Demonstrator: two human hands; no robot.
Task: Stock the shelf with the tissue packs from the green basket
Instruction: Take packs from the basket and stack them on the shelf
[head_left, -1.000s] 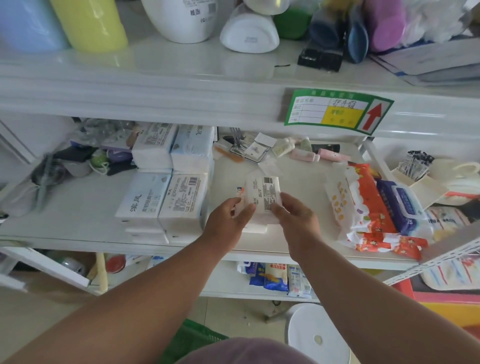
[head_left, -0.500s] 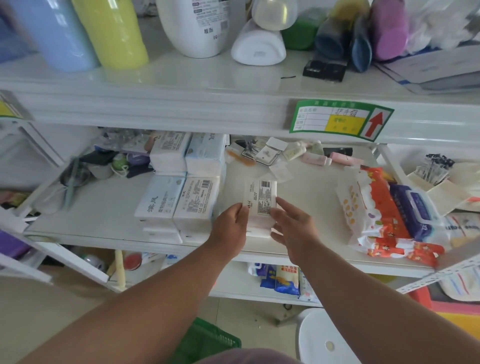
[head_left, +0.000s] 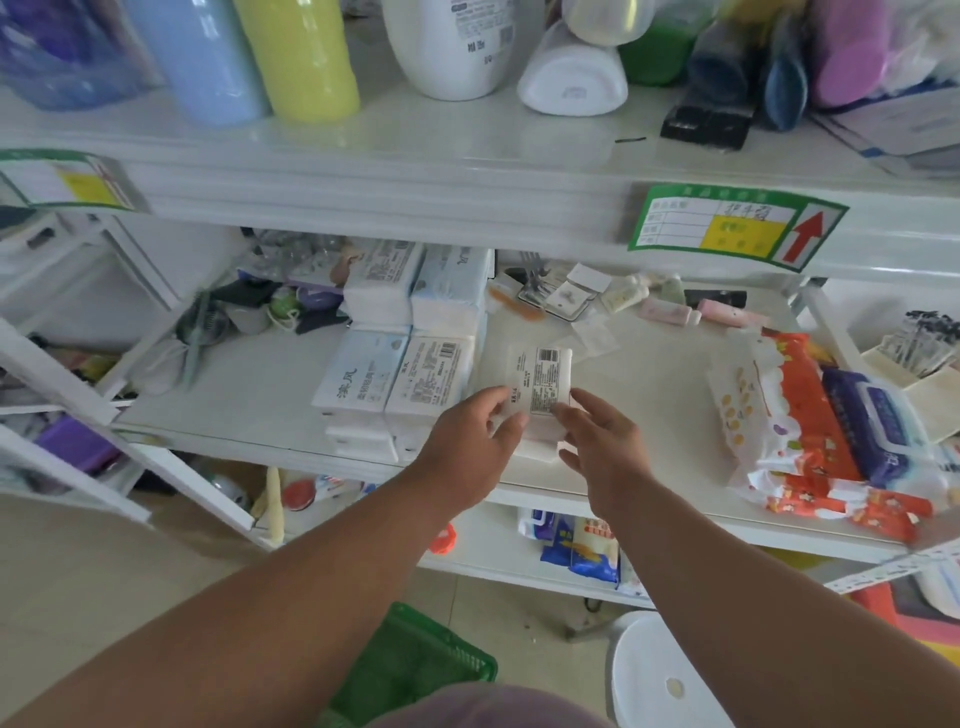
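Two hands, left hand (head_left: 475, 441) and right hand (head_left: 602, 447), pinch one tissue pack (head_left: 537, 387) at its near corners; we judge it light, soft, crushable, so grip its sides.

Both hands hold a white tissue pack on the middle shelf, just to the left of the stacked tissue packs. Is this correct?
Not quite. In the head view, the white tissue pack held by the left hand and right hand sits to the right of the stacked tissue packs, not the left.
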